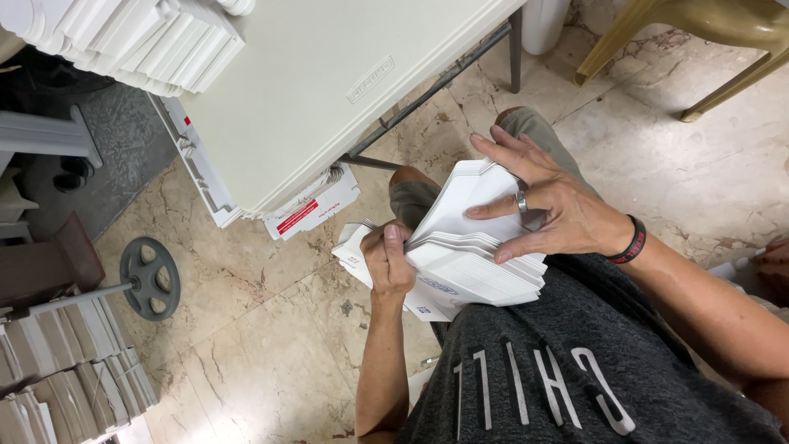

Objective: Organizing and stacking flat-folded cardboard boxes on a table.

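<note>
Marble floor (271, 329) takes up most of the view, with a pale folding table (329, 90) above it and more white flat cartons (140, 37) stacked at the table's far left corner. Below that, on the person's lap, sits the stack of white flat cartons (472, 255), fanned slightly, its long axis running from lower left near the knees up toward the right. Both hands are on it, so neither has to reach. The right hand (546, 205) lies spread over the top sheet, fingers splayed and pressing flat rather than closed around anything, a ring on one finger and a dark band at the wrist. The left hand (388, 263) grips the stack's near-left edge, thumb on top and fingers curled beneath, pinching the sheets together. Further bundles (66, 370) rest on the floor at lower left.
</note>
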